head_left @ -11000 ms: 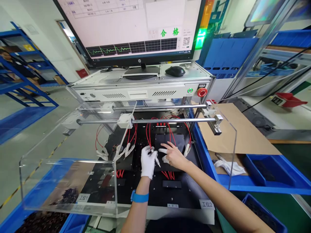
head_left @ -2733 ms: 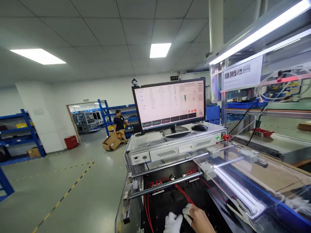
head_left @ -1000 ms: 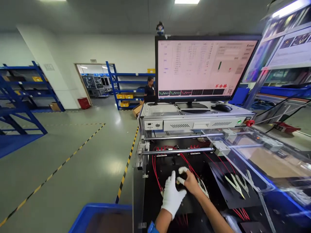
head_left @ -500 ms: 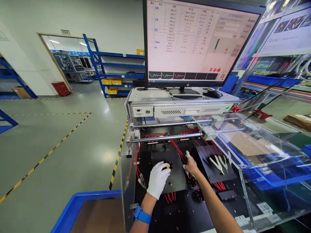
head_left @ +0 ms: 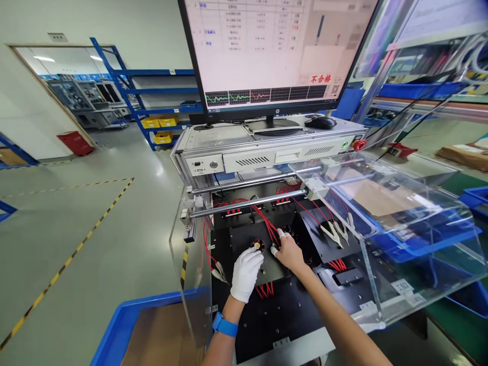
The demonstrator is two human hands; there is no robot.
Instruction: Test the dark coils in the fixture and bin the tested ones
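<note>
My left hand point(head_left: 247, 272), in a white glove, has its fingers closed at the edge of a wound motor stator point(head_left: 257, 246). That stator is round, with copper windings and a brass-coloured centre, and rests on a black plate point(head_left: 242, 237). To its right, my right hand point(head_left: 290, 252), with white cots on the fingertips, is closed around the ends of several red test leads point(head_left: 268, 222). The clips at their ends are hidden by my fingers. More clips with pale sleeves lie on the right black plate point(head_left: 331, 234) and at the left clips point(head_left: 219, 273).
A monitor point(head_left: 267, 61) stands on the tester housing point(head_left: 267, 152), which has a red stop button point(head_left: 359, 145). Two metal rails point(head_left: 247, 203) cross above the fixture. A clear cover point(head_left: 412, 229) lies to the right; a blue bin point(head_left: 125, 315) stands at lower left.
My right hand has moved left with the red leads, closer to the stator and my left hand. My left hand stays at the stator. The camera view has tilted down.
</note>
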